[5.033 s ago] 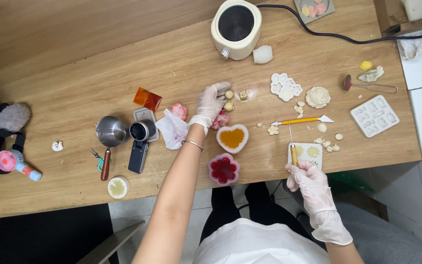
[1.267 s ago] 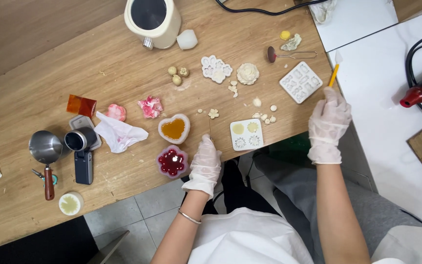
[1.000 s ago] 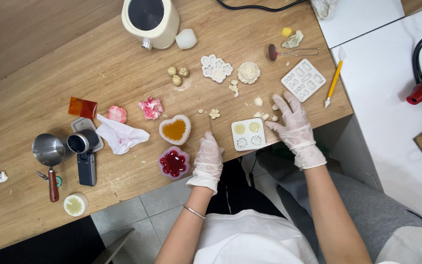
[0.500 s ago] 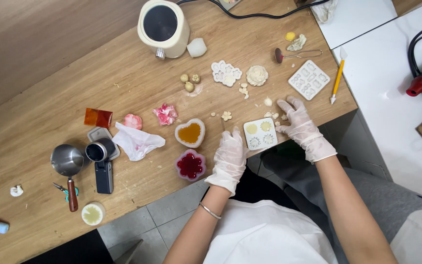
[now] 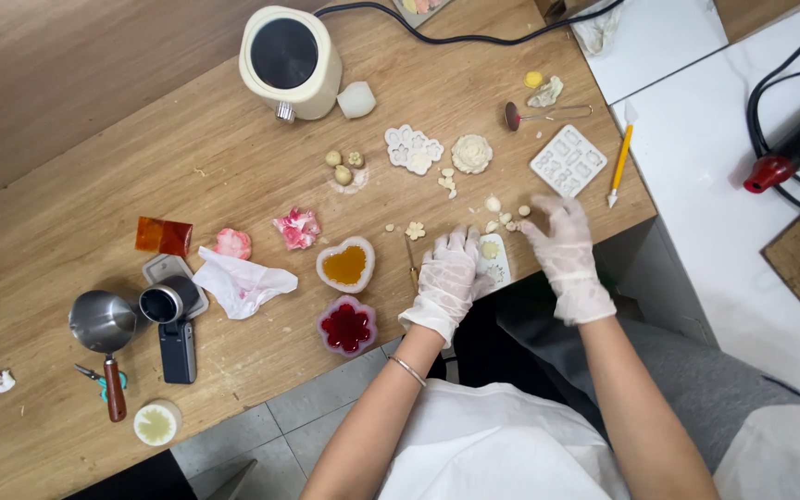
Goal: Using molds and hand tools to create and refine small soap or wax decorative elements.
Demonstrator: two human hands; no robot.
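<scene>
Left hand (image 5: 448, 278) lies flat, fingers spread, over a small white mold (image 5: 494, 259) at the table's (image 5: 67, 231) near edge; right hand (image 5: 562, 245), open, seemingly touches wax bits (image 5: 502, 220) beside it, so steady the mold, pick gently.

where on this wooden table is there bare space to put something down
Bare wood lies left of the cream melting pot, above the orange block. Another free strip runs along the near edge between the round wax tin and red flower mould. It is crowded around the left hand and right hand.
</scene>
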